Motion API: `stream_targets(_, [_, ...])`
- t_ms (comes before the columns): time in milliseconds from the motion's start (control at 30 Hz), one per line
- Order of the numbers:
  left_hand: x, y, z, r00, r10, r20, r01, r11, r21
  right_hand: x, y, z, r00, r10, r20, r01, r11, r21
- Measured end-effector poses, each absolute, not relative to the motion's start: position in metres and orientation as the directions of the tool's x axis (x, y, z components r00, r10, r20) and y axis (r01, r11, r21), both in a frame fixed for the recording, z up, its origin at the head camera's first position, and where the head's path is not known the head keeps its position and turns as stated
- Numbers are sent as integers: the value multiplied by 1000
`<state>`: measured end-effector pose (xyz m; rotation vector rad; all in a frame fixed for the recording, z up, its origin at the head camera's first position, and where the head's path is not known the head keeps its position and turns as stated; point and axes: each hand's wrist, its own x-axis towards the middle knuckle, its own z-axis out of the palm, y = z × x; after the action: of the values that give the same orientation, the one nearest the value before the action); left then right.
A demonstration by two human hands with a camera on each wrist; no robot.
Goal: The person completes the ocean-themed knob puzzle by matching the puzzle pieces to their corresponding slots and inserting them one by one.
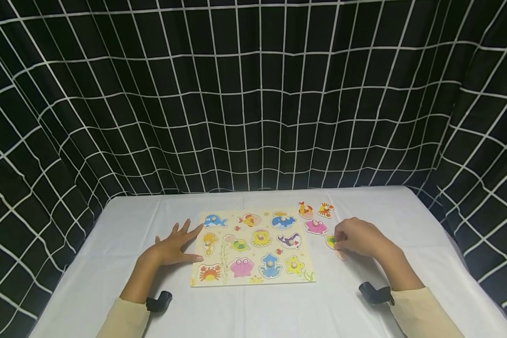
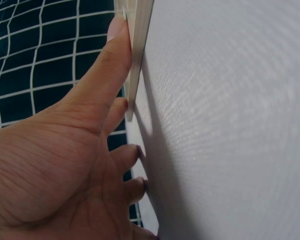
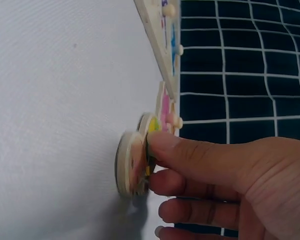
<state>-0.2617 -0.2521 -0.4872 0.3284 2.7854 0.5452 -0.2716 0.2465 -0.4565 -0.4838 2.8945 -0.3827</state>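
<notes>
A sea-animal puzzle board [image 1: 253,284] lies flat on the table. My left hand [image 1: 173,246] rests at its left edge with fingers spread; in the left wrist view the thumb [image 2: 107,65] lies along the board's side. Right of the board, my right hand [image 1: 359,237] pinches a turtle puzzle piece [image 1: 330,241] with green and yellow on its shell. The right wrist view has the thumb over the turtle's shell, with the piece's rounded pinkish end [image 3: 135,160] close over the cloth. Its knob is hidden by the fingers.
Beside the board's upper right lie a pink clam piece [image 1: 316,227], a fish piece [image 1: 306,210] and a crab piece [image 1: 326,210]. Knobbed pieces, among them a squid [image 1: 270,266] and a starfish [image 1: 294,265], sit in the board. A black gridded curtain [image 1: 253,117] surrounds the white-clothed table [image 1: 152,211].
</notes>
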Motion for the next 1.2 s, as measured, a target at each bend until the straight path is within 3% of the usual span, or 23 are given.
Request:
stream_targets(400, [-261,-252,-487,-937,270,-223,164,901,401,-271,246,-451,-926,-333,-177,-278,920,-276])
stream_targets(700, [-259,-252,-487,-936,279,-215,172,895,411,-266,244,-449,-954,-240,-182,-192,951,-244])
stream_targets(1200, [-260,-250,-485,-937,270,-222,163,899,405,-266,243,-449,-947,-287,-142,-255,944,-208])
